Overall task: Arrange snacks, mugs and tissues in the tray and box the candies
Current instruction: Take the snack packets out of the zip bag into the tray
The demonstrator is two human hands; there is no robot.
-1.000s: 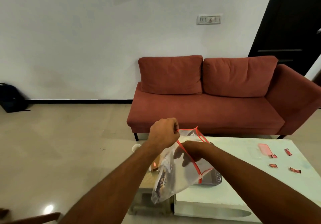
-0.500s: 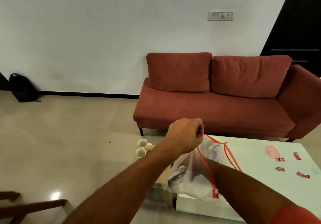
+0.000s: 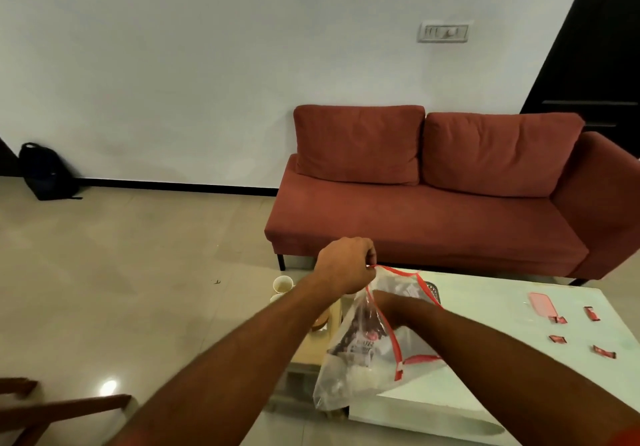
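Head view. The left hand [image 3: 346, 265], at frame centre, pinches the red-trimmed rim of a clear zip bag [image 3: 360, 352] between clenched fingers, holding it up over the near left corner of the white table [image 3: 485, 310]. The right hand [image 3: 388, 303] is pushed through the bag's open mouth; its fingers are hidden behind the plastic, so whether they grip anything cannot be told. A dark snack packet [image 3: 360, 341] shows through the bag's side. Four red wrapped candies [image 3: 604, 351] lie scattered on the table at right, just below a pink lid [image 3: 540, 303]. Two pale mugs [image 3: 283, 285] stand on a low wooden stand left of the table, below the left wrist. A red sofa [image 3: 433, 217] fills the background; a black backpack [image 3: 45, 172] leans at far left.
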